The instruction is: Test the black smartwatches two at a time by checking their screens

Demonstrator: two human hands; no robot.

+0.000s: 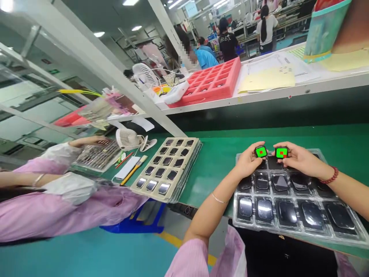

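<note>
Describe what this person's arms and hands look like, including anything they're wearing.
Loose pink sleeves cover the upper arms. A thin silver bangle circles the left wrist, a red beaded bracelet the right. The left hand and right hand are gloveless.

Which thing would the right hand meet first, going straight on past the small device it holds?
Probably the small black square device with a green screen held in the left hand, just beyond the matching device in the right hand; depth is hard to judge.
</note>
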